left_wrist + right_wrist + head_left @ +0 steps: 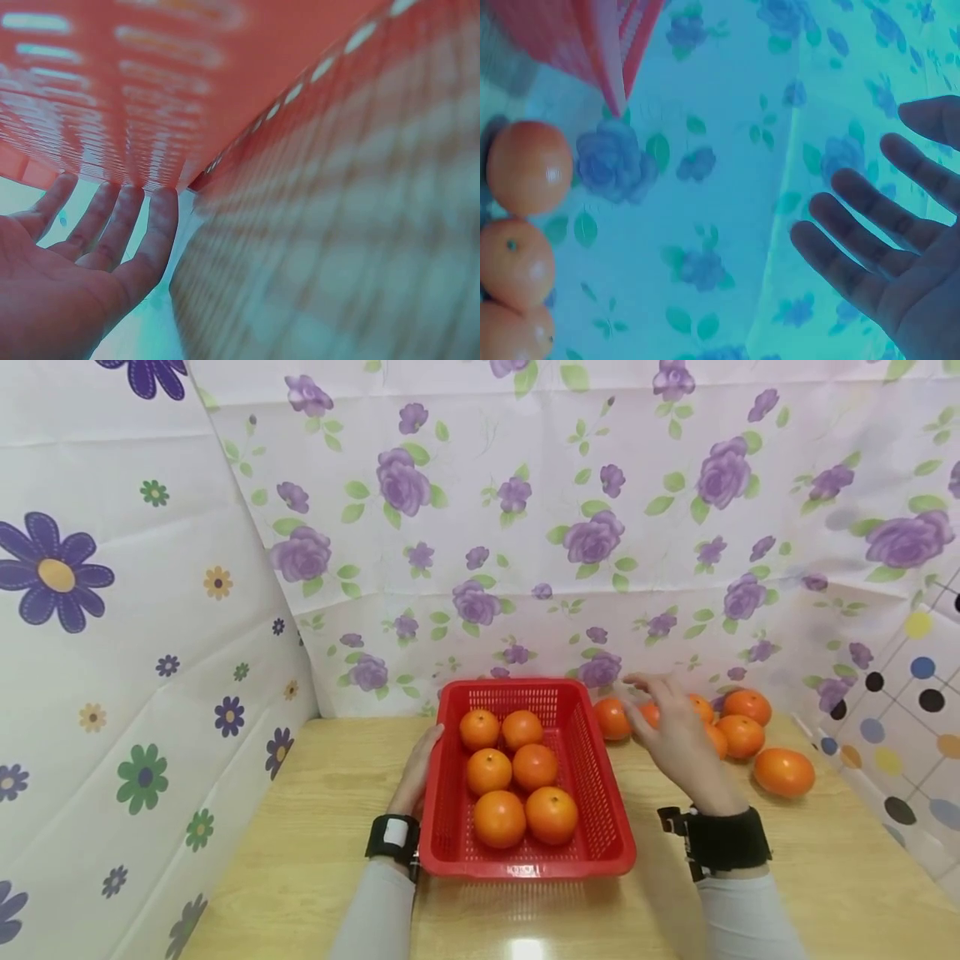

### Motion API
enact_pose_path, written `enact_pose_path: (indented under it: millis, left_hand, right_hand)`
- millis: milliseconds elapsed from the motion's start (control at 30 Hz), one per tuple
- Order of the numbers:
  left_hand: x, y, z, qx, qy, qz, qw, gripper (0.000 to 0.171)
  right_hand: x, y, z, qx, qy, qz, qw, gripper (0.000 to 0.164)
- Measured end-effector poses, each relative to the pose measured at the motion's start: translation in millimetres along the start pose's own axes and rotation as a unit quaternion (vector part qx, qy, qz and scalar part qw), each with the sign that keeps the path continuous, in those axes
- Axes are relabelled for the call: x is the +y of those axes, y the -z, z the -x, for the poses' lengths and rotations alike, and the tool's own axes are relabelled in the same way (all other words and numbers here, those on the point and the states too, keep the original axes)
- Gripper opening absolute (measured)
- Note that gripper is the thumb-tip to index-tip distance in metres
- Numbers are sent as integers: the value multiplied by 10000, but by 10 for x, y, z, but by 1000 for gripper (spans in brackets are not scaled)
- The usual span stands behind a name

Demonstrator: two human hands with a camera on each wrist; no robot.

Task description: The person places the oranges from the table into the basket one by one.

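A red plastic basket (603, 793) with slotted walls stands on the table and holds several oranges (535, 767) in two columns. My left hand (415, 771) lies along the basket's left side; in the left wrist view its straight fingers (161, 217) touch the slotted wall. My right hand (678, 739) hovers over the loose oranges to the right of the basket, fingers spread and nothing in them. In the right wrist view that hand (900, 255) appears well apart from the loose oranges (529, 166).
Several loose oranges (742, 737) sit in a group at the back right of the wooden table (330, 827), one (783, 772) a little nearer. Flowered sheets (480, 527) hang behind and at the left; a dotted sheet (900, 735) stands at the right.
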State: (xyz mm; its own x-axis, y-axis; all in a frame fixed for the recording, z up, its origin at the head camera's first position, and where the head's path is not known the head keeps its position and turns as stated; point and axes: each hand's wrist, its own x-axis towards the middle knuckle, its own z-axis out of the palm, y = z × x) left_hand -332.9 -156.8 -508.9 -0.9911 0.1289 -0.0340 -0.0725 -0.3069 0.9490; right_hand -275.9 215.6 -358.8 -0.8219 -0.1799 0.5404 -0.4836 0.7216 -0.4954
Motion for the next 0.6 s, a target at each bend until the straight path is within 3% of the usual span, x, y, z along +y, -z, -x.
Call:
enact_pose_path:
  millis: [300, 600]
  left_hand:
    - [-12, -8, 12, -71, -18, 36, 10000, 64]
    - [-8, -14, 29, -191, -46, 157, 9997, 64]
  right_hand:
    - [189, 227, 87, 671, -199, -95, 9975, 36]
    - [481, 406, 160, 1573, -319, 54, 9870, 39]
